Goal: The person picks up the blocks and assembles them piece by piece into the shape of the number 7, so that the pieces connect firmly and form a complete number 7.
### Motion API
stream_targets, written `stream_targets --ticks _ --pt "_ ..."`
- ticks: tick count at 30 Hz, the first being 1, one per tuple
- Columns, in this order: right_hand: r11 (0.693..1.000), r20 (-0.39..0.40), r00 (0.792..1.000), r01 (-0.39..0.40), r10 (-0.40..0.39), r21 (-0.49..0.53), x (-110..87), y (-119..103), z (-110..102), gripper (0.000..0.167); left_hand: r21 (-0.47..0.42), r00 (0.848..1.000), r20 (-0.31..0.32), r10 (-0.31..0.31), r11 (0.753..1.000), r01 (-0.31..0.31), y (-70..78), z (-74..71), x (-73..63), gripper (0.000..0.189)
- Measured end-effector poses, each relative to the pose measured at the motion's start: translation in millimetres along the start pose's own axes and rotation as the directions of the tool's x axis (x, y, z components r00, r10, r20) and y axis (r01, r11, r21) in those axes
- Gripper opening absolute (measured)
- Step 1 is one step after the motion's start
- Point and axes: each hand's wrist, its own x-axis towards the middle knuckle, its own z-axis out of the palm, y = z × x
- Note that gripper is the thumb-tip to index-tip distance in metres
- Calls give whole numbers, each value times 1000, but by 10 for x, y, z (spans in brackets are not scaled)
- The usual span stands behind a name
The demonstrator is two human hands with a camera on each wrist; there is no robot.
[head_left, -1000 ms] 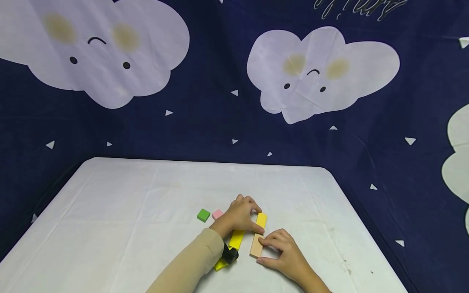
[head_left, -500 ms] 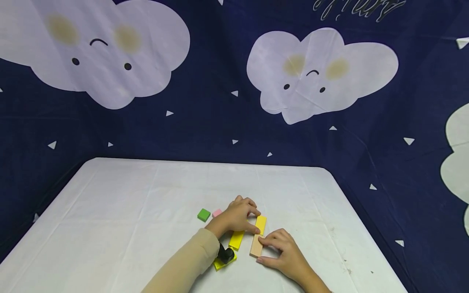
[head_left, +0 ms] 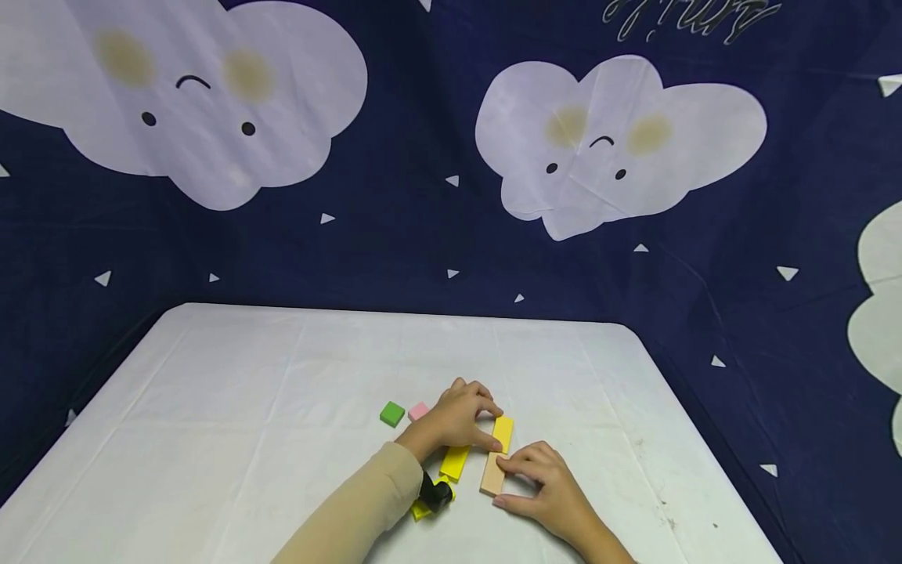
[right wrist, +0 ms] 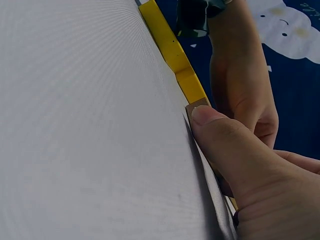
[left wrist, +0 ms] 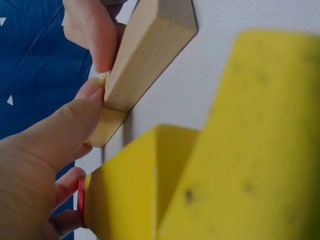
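Between thumb and fingers, my left hand point(head_left: 461, 417) pinches a yellow block point(head_left: 503, 433) lying on the white table. A plain wooden block point(head_left: 492, 475) lies end to end with it, on the near side. My right hand point(head_left: 548, 487) pinches this wooden block by its sides, thumb at the near end. In the left wrist view, the wooden block point(left wrist: 142, 60) meets the yellow one point(left wrist: 109, 125) at its end, and my left thumb presses alongside. A second yellow block point(head_left: 454, 463) lies beside the pair, partly hidden under my left hand.
Another yellow block point(head_left: 421, 511) lies under the black wrist camera point(head_left: 437, 492). A green block point(head_left: 391, 413) and a pink block point(head_left: 418, 410) sit left of my left hand. A red edge point(left wrist: 81, 197) shows by my left fingers. Behind the table point(head_left: 232, 376) hangs a dark blue cloth.
My left hand has drawn the yellow block slightly nearer, up against the wooden block, and the left forearm has shifted a little left. My right hand stays in place.
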Motion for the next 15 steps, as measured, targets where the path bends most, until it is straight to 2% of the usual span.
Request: stream_targets --ticks 6,15 --pt "999 22 999 -33 34 -16 -3 5 -2 48 0 1000 -6 4 1000 -4 -15 7 -12 51" --pt "1000 7 1000 -2 2 -13 -3 0 3 47 -6 1000 -12 5 1000 -5 -25 24 -3 51"
